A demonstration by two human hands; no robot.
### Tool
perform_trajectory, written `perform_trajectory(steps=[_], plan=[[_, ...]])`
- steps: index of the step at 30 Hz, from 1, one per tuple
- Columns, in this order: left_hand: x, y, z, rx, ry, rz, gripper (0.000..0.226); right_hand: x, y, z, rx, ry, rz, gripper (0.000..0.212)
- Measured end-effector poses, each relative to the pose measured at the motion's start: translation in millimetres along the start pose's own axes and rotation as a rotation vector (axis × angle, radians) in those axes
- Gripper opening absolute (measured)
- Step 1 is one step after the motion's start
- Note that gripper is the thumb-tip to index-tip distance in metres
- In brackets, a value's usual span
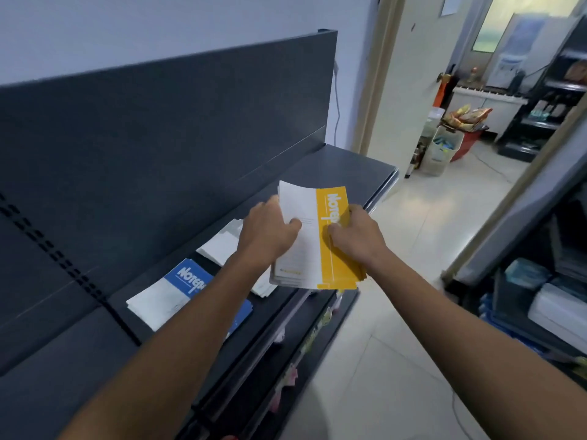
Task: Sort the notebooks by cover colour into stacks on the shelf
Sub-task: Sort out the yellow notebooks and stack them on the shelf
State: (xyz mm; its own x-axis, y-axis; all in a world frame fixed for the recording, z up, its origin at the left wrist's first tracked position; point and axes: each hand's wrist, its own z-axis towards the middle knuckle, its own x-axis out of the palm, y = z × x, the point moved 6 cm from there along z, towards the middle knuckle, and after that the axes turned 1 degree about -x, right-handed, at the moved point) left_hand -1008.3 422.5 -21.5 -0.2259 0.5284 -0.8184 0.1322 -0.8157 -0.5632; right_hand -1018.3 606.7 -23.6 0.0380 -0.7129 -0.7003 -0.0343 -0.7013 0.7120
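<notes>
Shelf: we stand at a dark, matte metal shelf (pixel 349 163) with a tall back panel; pale floor tiles (pixel 413 249) run to an open doorway.
Held stack: our left hand (pixel 270 233) and right hand (pixel 352 236) both pinch a stack of yellow-and-white notebooks (pixel 313 239) above the shelf's front edge.
On shelf: a blue notebook stack (pixel 187 290) lies nearer us, with a white stack (pixel 222 242) beyond it, partly hidden.
Writing: the covers seem to read "Notepad", though the words are cut off.

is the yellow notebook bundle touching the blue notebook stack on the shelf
Apart. The head view shows the yellow notebook bundle gripped by the left hand and right hand, with dark shelf between it and the blue notebook stack.
</notes>
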Motion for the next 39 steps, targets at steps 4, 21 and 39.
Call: perform_trajectory(steps=[4,21,39], plan=[[27,-33,29,-0.069,-0.044,0.014,0.039,-20,-24,49,-0.02,0.005,0.026,0.033],[64,-14,99,-0.462,-0.262,-0.105,0.02,9,-17,209,-0.248,0.317,0.018,0.053],[122,50,126,-0.814,-0.315,-0.035,0.032,111,-11,300,-0.413,0.586,-0.164,0.027]])
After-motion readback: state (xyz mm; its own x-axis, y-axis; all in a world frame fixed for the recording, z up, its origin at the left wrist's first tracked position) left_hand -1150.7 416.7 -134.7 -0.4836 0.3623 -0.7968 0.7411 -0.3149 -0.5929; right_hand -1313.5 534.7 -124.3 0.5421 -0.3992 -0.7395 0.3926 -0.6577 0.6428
